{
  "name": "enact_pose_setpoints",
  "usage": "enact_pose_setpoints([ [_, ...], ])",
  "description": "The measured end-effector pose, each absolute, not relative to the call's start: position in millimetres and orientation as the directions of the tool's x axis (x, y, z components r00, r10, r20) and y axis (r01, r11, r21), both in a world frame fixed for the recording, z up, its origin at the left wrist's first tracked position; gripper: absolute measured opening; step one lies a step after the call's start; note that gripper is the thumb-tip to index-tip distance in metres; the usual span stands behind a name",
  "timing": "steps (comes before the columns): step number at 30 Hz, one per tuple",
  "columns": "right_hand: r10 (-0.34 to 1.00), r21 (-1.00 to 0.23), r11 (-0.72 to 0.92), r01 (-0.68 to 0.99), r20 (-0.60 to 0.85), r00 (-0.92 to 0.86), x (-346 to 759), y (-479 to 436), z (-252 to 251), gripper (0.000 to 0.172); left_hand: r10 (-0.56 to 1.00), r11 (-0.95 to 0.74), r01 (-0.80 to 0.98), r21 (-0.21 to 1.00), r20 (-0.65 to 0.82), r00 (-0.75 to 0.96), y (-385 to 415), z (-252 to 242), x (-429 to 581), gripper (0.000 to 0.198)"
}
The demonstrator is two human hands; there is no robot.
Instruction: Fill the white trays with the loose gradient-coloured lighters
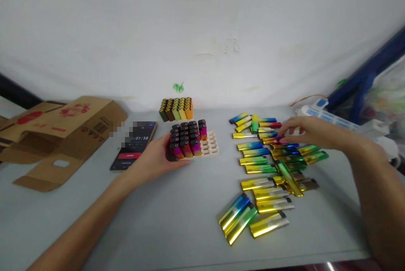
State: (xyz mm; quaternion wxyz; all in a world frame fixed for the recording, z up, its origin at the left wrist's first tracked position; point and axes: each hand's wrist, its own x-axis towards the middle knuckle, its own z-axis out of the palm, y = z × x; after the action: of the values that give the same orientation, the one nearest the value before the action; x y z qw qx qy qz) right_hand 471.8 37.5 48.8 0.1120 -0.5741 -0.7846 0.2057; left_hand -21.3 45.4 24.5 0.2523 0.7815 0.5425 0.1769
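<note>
Holding the tray [210, 141] by its left end in the curved left hand [155, 158]; reaching right of it among loose lighters [267, 194] with the narrowed right hand [311, 130], impossible to tell whether gripping any; possibly risking toppling upright lighters [186, 142] inside it by tugging sideways.

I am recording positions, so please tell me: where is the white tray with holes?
In the head view, the white tray is near the middle, with the left hand around its left side, between the phone and the loose lighters.

Two hands [158, 153] [305, 130], one phone [136, 146], dozens of lighters [253, 160]
</note>
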Motion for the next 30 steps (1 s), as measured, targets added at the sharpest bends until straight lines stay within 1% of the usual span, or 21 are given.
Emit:
enact_pose_setpoints([
  [4,0.941,-0.459,0.258,0.851,-0.081,-0.329,474.1,35.5,42.0,0.040,0.940,-0.280,0.776,0.565,-0.004,0.342,46.2,22.8,-23.0,0.078],
  [9,0.941,-0.458,0.277,0.845,-0.046,-0.334,469.1,35.0,40.7,0.049,0.942,-0.273,0.776,0.568,-0.007,0.336,46.3,23.1,-22.8,0.077],
  [13,0.957,-0.486,0.246,0.839,-0.017,-0.290,467.4,29.8,41.9,0.061,0.938,-0.279,0.769,0.575,-0.008,0.346,46.1,23.3,-22.7,0.078],
  [16,0.960,-0.542,0.230,0.808,-0.008,-0.279,463.2,24.8,48.1,0.059,0.938,-0.278,0.763,0.583,-0.007,0.347,46.2,22.9,-23.1,0.079],
  [19,0.958,-0.688,0.248,0.682,0.071,-0.277,452.6,21.1,56.1,0.048,0.937,-0.278,0.762,0.585,-0.007,0.348,46.1,23.4,-22.8,0.080],
  [21,0.963,-0.801,0.240,0.549,0.125,-0.238,442.0,19.4,58.7,0.043,0.938,-0.276,0.761,0.587,-0.008,0.347,45.9,24.2,-22.3,0.080],
  [23,0.972,-0.881,0.213,0.424,0.146,-0.185,428.8,18.2,58.2,0.039,0.938,-0.278,0.761,0.586,-0.006,0.347,46.0,24.9,-21.9,0.079],
  [27,0.983,-0.967,0.165,0.192,0.145,-0.114,395.8,16.0,56.1,0.036,0.937,-0.291,0.766,0.573,0.009,0.349,46.6,25.4,-21.5,0.075],
  [30,0.984,-0.990,0.141,-0.004,0.140,-0.107,368.0,14.6,63.0,0.037,0.933,-0.304,0.761,0.573,0.018,0.359,46.2,26.1,-21.2,0.075],
])
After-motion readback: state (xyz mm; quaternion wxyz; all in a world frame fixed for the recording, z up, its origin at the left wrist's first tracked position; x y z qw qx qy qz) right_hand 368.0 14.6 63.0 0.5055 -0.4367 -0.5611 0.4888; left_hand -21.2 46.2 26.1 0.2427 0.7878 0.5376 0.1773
